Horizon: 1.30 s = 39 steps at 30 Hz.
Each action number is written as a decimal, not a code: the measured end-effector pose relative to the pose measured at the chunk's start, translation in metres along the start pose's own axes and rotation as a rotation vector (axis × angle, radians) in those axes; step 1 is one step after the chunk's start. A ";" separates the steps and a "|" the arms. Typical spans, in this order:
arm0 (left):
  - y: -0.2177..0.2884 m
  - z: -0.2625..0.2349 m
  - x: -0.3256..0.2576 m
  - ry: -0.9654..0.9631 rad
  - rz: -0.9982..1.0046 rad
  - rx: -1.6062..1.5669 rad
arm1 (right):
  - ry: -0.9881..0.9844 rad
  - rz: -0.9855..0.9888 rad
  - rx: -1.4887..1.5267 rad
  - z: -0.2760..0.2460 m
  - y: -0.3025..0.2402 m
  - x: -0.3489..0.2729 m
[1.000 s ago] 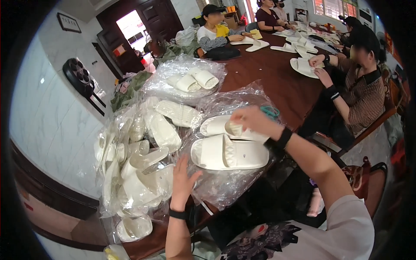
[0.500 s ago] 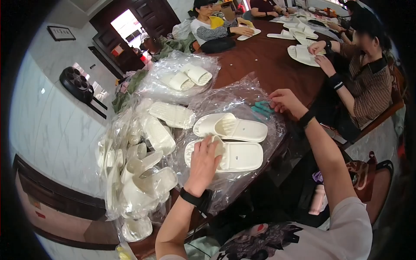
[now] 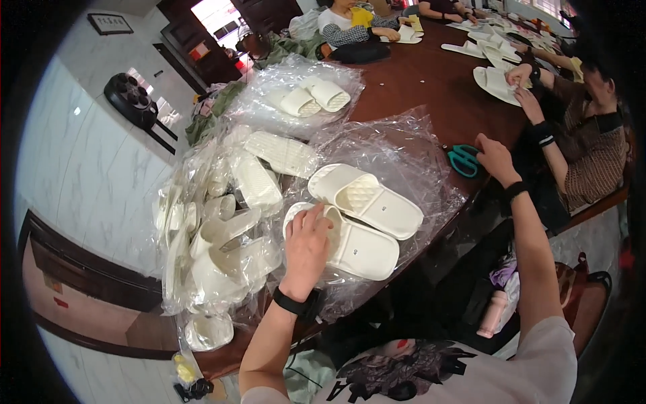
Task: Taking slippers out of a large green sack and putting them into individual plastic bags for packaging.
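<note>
Fingers (image 3: 314,214) of the left hand (image 3: 306,252) are bent and slightly spread over the strap of the near slipper (image 3: 370,250); they rest on it, though whether they pinch it cannot be told. The right hand (image 3: 496,161) has its fingers loosely curled near the bench's near edge, just beside teal-handled scissors (image 3: 463,161); whether it touches them cannot be told.

The near slipper and the far slipper (image 3: 398,210) lie side by side, soles down, on clear plastic film (image 3: 410,145) along the near edge of the bench (image 3: 431,77); their heels point toward that edge; both are cream-white, and each heel bears a small dark printed mark.

Bagged slippers (image 3: 215,276) crowd the bench's left end in a shiny heap; another bagged pair (image 3: 330,94) lies beyond, toward the far edge; the scissors sit by the film's right side.

Farther along the near edge, a co-worker (image 3: 589,145) handles a white slipper (image 3: 491,81); dark writing fills a framed panel (image 3: 111,24) on the wall; the wearer's pale shirt (image 3: 471,370) carries a dark printed picture with black lettering.
</note>
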<state>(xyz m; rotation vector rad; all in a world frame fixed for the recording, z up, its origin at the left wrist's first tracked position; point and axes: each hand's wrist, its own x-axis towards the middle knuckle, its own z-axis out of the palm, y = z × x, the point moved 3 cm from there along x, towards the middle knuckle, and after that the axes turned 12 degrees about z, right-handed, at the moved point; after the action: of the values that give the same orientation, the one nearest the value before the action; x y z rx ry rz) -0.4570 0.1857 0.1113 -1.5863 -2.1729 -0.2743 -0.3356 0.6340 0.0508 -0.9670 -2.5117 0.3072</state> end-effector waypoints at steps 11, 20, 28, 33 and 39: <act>-0.031 0.005 0.011 0.006 -0.053 -0.210 | -0.023 -0.312 0.091 -0.020 -0.032 -0.045; -0.023 0.018 0.009 -0.201 -0.089 -0.444 | 0.050 -0.283 -0.077 -0.010 -0.037 -0.042; 0.009 0.019 0.002 -0.108 0.041 -0.056 | 0.086 -0.295 -0.180 -0.017 -0.029 -0.038; -0.007 0.022 -0.008 0.012 -0.085 -0.582 | -0.002 -0.198 -0.039 -0.027 -0.016 -0.047; 0.014 0.018 -0.005 -0.114 0.001 -0.260 | -0.053 -0.153 -0.063 -0.039 -0.016 -0.063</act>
<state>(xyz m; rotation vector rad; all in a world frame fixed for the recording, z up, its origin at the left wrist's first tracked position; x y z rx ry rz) -0.4464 0.1934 0.0914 -1.7809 -2.2986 -0.4944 -0.2847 0.5814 0.0708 -0.7939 -2.6398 0.2101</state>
